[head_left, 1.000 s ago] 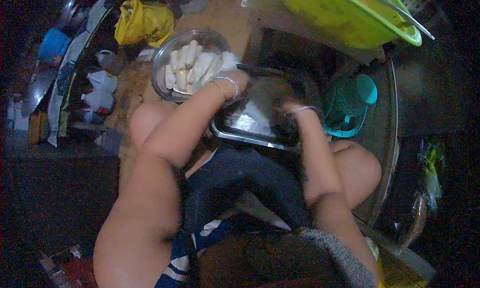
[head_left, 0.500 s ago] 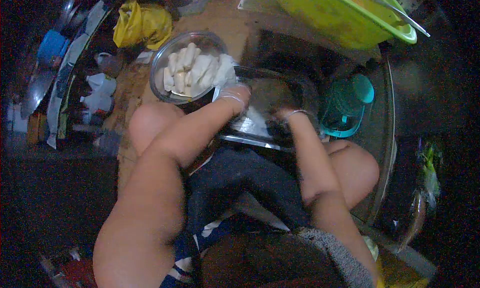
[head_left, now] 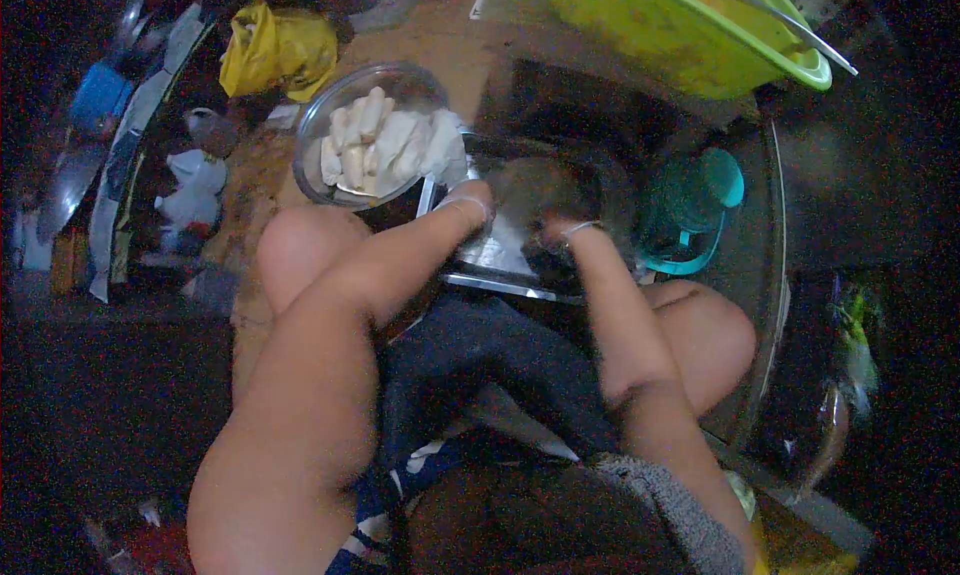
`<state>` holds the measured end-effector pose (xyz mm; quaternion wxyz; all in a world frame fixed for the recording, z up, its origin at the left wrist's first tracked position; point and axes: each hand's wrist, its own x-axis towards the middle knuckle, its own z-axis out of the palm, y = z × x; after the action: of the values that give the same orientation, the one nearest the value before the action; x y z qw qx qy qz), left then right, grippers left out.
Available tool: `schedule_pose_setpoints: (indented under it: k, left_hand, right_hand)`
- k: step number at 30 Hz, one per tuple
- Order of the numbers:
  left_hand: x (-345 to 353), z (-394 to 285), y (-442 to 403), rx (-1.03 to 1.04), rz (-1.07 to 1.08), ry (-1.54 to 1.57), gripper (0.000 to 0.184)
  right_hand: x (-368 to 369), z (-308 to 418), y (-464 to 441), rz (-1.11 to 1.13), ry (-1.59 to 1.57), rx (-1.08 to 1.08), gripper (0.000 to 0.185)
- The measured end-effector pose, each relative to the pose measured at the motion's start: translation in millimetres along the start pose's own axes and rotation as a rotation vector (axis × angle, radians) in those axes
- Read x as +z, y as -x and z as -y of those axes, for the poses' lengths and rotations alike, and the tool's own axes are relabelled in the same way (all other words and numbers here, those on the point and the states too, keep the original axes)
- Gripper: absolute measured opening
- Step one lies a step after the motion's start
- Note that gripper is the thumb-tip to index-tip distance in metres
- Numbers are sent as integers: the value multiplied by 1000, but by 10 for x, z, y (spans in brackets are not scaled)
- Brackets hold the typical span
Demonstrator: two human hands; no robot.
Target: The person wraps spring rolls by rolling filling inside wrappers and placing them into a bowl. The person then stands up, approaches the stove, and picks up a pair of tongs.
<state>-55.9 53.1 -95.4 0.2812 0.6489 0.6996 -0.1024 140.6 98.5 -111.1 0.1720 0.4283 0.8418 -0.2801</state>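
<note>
A shiny metal tray point(head_left: 500, 283) lies in front of my lap, with a pale shape and a dark brownish mass on it. My left hand point(head_left: 468, 201) is at the tray's left side, its fingers blurred and partly hidden. Over the middle of the tray is my right hand point(head_left: 562, 231), fingers dark and smeared, so what it touches cannot be made out. Just beyond my left hand stands a clear round bowl point(head_left: 314, 125) holding several pale rolls point(head_left: 358, 140), with a white sheet-like piece point(head_left: 432, 147) at its right edge.
A teal container with a handle point(head_left: 700, 200) stands right of the tray. The large lime-green basin point(head_left: 660, 35) is at the upper right, a yellow bag point(head_left: 278, 50) at the upper left. White jugs point(head_left: 192, 190) and a blue container point(head_left: 100, 95) are farther left; green-leaved vegetables point(head_left: 858, 325) lie far right.
Both hands have shifted slightly left over the tray. The bowl, basin and other surroundings also sit a little farther left in view.
</note>
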Motion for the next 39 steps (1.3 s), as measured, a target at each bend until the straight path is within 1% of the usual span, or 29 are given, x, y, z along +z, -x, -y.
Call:
schedule_pose_setpoints:
  k: [3, 6, 7, 9, 11, 12, 15, 16, 18, 20, 21, 22, 24, 25, 26, 27, 29, 30, 32, 33, 35, 36, 38, 39]
  left_hand:
    - [4, -31, 4, -102, -207, 36, 26]
    - [68, 81, -133, -63, -271, 70, 24]
    - [68, 80, -109, -83, -305, 77, 24]
    - [67, 67, -63, -123, -374, 89, 23]
    - [137, 105, -108, -86, -253, 92, 23]
    - [172, 118, -138, -65, -194, 94, 23]
    - [74, 65, -45, 22, -192, 6, 23]
    - [148, 114, -168, 74, -188, -8, 23]
    - [372, 268, -592, 177, -178, -34, 22]
    - [640, 425, -1108, 345, -304, 34, 22]
    - [710, 470, -1235, 429, -366, 69, 22]
    - [549, 395, -1054, 466, -332, -22, 22]
    - [-108, 67, -352, 539, -264, -203, 21]
    - [-236, -11, -227, 502, -241, -118, 21]
    - [-327, -74, -140, 464, -218, -34, 22]
    - [-417, -122, -51, 426, -194, 49, 23]
    - [-648, -214, 190, 547, -242, 157, 31]
    - [-747, -246, 283, 608, -265, 211, 36]
    - [-892, -239, 405, 615, -233, 483, 48]
    - [-951, -227, 453, 616, -216, 618, 55]
    - [-1056, -203, 535, 536, -193, 613, 59]
    - [-1080, -192, 553, 496, -181, 611, 62]
    - [-920, -120, 357, 581, -364, 516, 59]
    - [-794, -64, 193, 623, -454, 467, 58]
  right_hand:
    - [-198, 142, 115, -242, -57, -82, 53]
    - [-483, 363, 260, -460, -132, -172, 49]
    - [-531, 409, 285, -515, -155, -195, 48]
    - [-425, 227, 78, -527, -213, -224, 41]
    - [-366, 141, 34, -537, -224, -217, 40]
    - [-453, 234, 140, -521, -231, -197, 39]
    - [-796, 595, 540, -462, -250, -124, 38]
    - [-857, 646, 608, -445, -261, -117, 37]
    - [-693, 438, 428, -476, -239, -141, 39]
    - [-216, -80, -117, -531, -155, -144, 42]
    - [-208, -83, -118, -540, -166, -189, 44]
    - [-331, 51, 6, -543, -197, -262, 46]
    - [-657, 394, 306, -541, -265, -458, 51]
    - [-713, 449, 358, -543, -284, -490, 54]
    - [-607, 325, 241, -631, -331, -628, 56]
    - [-597, 323, 238, -580, -324, -537, 57]
    - [-599, 358, 261, -475, -305, -358, 59]
    - [-664, 437, 345, -469, -341, -344, 57]
    - [-853, 622, 561, -458, -410, -317, 51]
    - [-771, 521, 442, -500, -455, -302, 46]
    - [-538, 250, 108, -584, -546, -269, 37]
    - [-590, 277, 159, -585, -580, -248, 34]
    - [-811, 419, 398, -588, -648, -205, 28]
    - [-880, 473, 487, -642, -571, -222, 29]
